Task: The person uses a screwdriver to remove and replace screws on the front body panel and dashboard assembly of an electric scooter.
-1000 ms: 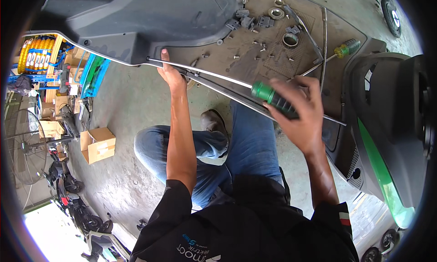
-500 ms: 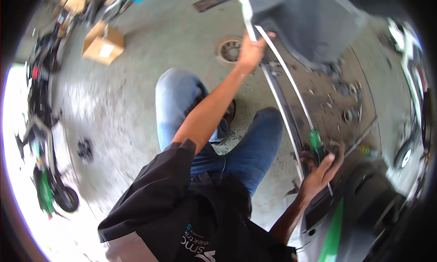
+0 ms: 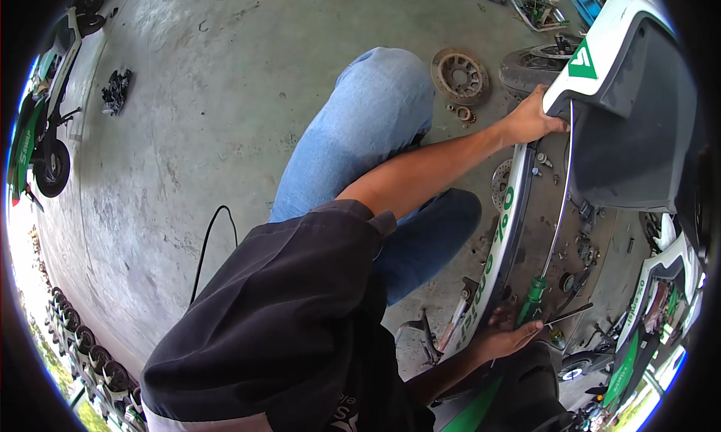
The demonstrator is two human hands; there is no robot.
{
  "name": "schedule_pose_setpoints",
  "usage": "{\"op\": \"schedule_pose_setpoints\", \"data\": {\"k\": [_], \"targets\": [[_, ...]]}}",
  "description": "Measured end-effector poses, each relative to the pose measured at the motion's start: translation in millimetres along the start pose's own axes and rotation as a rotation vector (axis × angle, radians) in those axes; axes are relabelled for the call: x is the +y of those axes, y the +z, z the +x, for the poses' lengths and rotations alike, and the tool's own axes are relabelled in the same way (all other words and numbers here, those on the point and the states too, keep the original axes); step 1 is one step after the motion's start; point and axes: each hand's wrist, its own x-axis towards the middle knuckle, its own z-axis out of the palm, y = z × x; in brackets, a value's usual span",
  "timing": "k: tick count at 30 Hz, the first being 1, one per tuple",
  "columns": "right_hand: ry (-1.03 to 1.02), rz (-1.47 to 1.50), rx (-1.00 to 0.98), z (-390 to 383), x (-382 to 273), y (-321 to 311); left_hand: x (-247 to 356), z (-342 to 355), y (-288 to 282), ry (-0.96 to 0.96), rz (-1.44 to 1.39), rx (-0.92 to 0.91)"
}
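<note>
My left hand point(image 3: 532, 120) grips the lower edge of a white and dark grey scooter body panel point(image 3: 635, 124), its thumb near the tip of a long screwdriver. The screwdriver has a green handle point(image 3: 533, 298), and its thin shaft runs up to the panel's edge. Lower down, my right hand point(image 3: 505, 340) is closed round that handle; some of its fingers are hidden behind it. A thin metal rod point(image 3: 571, 315) sticks out past the right fingertips; its kind cannot be made out. A white scooter side rail point(image 3: 496, 255) with green lettering lies between my arms.
On the floor beyond my knee lie a rusty brake disc point(image 3: 460, 76) and a tyre point(image 3: 522, 73). Small loose parts point(image 3: 586, 248) are scattered right of the rail. A dark scooter seat point(image 3: 518, 383) is at the lower right. More scooters point(image 3: 638, 312) stand at the right and left.
My view has swung, so the scooter and both hands sit farther right in the picture. Both hands keep their holds on the panel and the screwdriver.
</note>
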Motion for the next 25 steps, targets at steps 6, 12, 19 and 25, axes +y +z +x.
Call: {"op": "schedule_pose_setpoints", "data": {"k": [6, 12, 19, 25], "targets": [[0.063, 0.080, 0.071, -4, 7, 1, -2, 3, 12, 0.042, -0.001, 0.032], [-0.101, 0.200, 0.123, -2, 6, 13, -4, 10, 19, 0.014, 0.002, 0.000], [-0.230, 0.137, 0.190, 3, -4, 16, -5, 15, 8, 0.088, -0.011, -0.060], [-0.080, 0.283, 0.013, 0, -9, 4, -4, 10, 17, 0.059, 0.102, -0.070]]}}
